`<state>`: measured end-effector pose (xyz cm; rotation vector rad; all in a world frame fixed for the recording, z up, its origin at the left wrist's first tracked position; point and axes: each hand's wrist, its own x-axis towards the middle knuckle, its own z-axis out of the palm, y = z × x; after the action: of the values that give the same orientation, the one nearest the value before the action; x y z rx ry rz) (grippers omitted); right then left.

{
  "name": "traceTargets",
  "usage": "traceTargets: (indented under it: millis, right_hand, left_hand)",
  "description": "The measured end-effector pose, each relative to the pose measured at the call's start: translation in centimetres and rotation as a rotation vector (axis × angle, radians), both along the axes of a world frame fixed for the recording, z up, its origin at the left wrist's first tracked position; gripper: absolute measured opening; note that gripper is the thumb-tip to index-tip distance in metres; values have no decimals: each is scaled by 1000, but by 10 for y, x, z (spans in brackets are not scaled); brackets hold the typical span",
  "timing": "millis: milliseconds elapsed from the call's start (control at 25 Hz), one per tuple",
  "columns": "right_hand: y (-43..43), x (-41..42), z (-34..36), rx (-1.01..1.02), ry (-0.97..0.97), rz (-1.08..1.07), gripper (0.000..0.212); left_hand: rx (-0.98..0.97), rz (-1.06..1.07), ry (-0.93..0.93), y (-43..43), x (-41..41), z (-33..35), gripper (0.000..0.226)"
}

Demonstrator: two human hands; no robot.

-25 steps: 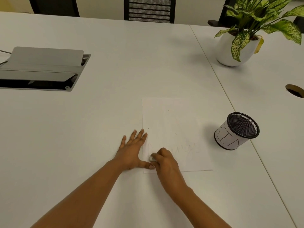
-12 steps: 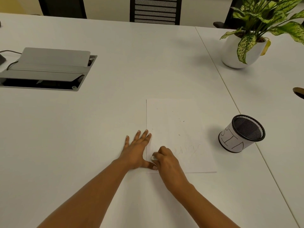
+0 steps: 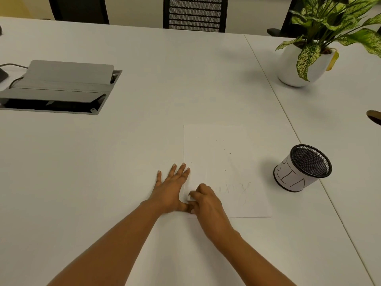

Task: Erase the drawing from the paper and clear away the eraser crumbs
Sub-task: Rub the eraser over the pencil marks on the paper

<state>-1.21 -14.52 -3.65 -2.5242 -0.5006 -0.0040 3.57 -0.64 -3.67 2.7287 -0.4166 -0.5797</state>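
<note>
A white sheet of paper (image 3: 218,153) lies on the white table (image 3: 123,151), with faint pencil marks (image 3: 237,187) near its lower right. Small dark crumbs (image 3: 226,153) dot its middle. My left hand (image 3: 172,188) lies flat with straight fingers across the paper's left edge, thumb pressing its lower left corner. My right hand (image 3: 206,201) has curled fingers pinching a small white eraser (image 3: 192,198) against the paper's lower left area, just beside the left thumb.
A black mesh pen cup (image 3: 303,169) with a paper label stands right of the sheet. A potted plant (image 3: 305,58) sits at the back right. A grey open cable box (image 3: 57,87) is set in the table at the left. Chairs (image 3: 194,13) stand behind.
The view has shifted slightly, so everything sits a little further right. My right hand stays at the paper's lower left with the eraser; the left hand has not lifted.
</note>
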Motion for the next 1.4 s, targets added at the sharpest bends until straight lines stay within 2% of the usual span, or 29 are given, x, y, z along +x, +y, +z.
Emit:
traceTargets:
  millis: [200,280,400,560,680,840,1000,1240,1400]
  right_hand:
    - [4,50,4,89,50,-188,12]
    - [4,60,8,91,70,-170,18]
    - [-10,46,12,-14,68,-105,22]
    - [-33,11,4,24,20,-64,20]
    - [-33,27,6,63,56,-215,21]
    - [-14,34,8,82,8,-385,18]
    - [-4,9,1,171,10,-277,16]
    - [-38,51,11,114,16,-423,17]
    - [-22,7,3,118,28,-222,14]
  left_hand:
    - [-24,0,2,0,0,0,121]
    - [-22,7,10,1,1,1,122]
    - [9,6,13,1,1,1,122]
    - [19,5,14,1,1,1,123]
    - [18,0,22,0,1,2,122]
    - [16,-1,18,1,0,2,122]
    - [-7,6,-1,1,-1,1,121]
    - [6,0,6,2,0,1,122]
    - [11,3,10,2,0,1,122]
